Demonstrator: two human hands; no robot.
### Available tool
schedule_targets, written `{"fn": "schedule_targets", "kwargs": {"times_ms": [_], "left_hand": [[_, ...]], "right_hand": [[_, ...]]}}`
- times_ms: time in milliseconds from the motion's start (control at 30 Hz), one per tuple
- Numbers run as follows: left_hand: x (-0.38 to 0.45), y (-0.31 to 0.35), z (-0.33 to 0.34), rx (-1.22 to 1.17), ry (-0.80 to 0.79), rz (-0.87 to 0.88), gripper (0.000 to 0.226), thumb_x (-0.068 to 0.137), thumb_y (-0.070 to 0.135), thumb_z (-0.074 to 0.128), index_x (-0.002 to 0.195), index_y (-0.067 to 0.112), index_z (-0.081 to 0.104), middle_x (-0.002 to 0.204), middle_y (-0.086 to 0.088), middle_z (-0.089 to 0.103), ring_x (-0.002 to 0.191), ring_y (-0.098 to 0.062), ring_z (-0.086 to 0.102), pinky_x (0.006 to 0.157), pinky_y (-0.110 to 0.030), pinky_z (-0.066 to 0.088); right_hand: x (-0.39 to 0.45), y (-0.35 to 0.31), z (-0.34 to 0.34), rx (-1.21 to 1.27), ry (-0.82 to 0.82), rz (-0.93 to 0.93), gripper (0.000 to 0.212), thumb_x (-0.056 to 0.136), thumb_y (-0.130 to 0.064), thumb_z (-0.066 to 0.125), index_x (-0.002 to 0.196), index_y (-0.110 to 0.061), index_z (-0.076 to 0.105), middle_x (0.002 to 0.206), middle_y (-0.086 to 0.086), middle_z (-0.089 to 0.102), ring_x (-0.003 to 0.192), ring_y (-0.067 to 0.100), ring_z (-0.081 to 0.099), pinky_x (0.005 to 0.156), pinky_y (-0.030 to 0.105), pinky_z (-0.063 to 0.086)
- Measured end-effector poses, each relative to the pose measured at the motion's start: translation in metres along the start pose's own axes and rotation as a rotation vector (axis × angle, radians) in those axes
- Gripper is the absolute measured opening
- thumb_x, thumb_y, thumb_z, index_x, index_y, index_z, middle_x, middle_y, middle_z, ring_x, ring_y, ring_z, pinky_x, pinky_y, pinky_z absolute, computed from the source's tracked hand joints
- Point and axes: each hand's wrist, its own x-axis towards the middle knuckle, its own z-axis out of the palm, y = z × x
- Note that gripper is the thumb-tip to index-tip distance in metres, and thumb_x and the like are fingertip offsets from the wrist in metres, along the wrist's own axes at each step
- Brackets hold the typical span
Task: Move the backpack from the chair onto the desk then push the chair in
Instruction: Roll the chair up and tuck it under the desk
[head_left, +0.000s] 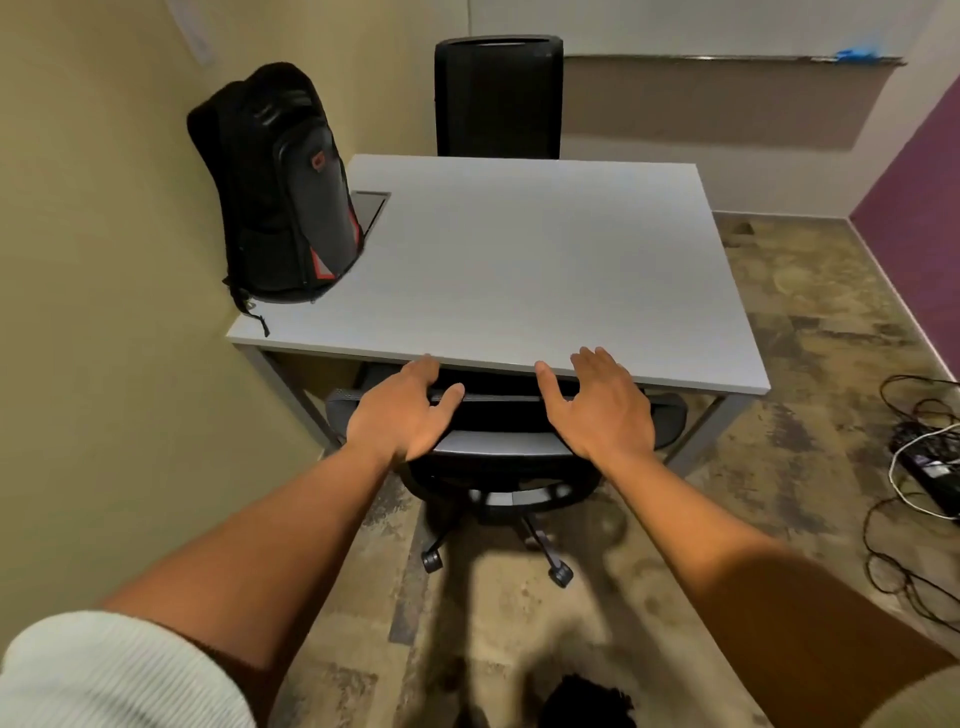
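Observation:
A black backpack (280, 192) with red trim stands upright on the left side of the grey desk (519, 270), leaning against the yellow wall. A black office chair (498, 467) sits tucked under the desk's near edge, its backrest top just below the desktop. My left hand (402, 410) rests on the top of the chair's backrest, with the thumb over the rail. My right hand (602, 402) lies flat, fingers spread, on the backrest top at the desk's edge.
A second black chair (498, 98) stands at the far side of the desk. A cable cut-out (371, 208) sits in the desktop beside the backpack. Cables and a power strip (930, 467) lie on the floor at right. The yellow wall is close on the left.

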Motion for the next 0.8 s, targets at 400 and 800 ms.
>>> {"fn": "schedule_targets", "kwargs": {"times_ms": [400, 800], "left_hand": [[0.055, -0.037, -0.016, -0.019, 0.017, 0.061, 0.071, 0.092, 0.066, 0.03, 0.15, 0.026, 0.031, 0.158, 0.004, 0.029, 0.14, -0.023, 0.036, 0.109, -0.043, 0.034], [0.111, -0.053, -0.026, 0.01, -0.014, 0.064, 0.071, 0.092, 0.068, 0.027, 0.15, 0.027, 0.03, 0.158, 0.004, 0.029, 0.137, -0.025, 0.04, 0.108, -0.044, 0.035]], "right_hand": [[0.043, -0.038, 0.023, 0.004, -0.019, 0.054, 0.094, 0.087, -0.079, 0.012, 0.139, -0.01, 0.05, 0.149, 0.005, 0.046, 0.142, 0.023, 0.032, 0.111, 0.042, 0.031], [0.09, -0.055, 0.029, -0.003, -0.021, 0.052, 0.09, 0.089, -0.075, 0.014, 0.142, -0.01, 0.046, 0.152, 0.007, 0.041, 0.145, 0.024, 0.026, 0.113, 0.042, 0.027]]}}
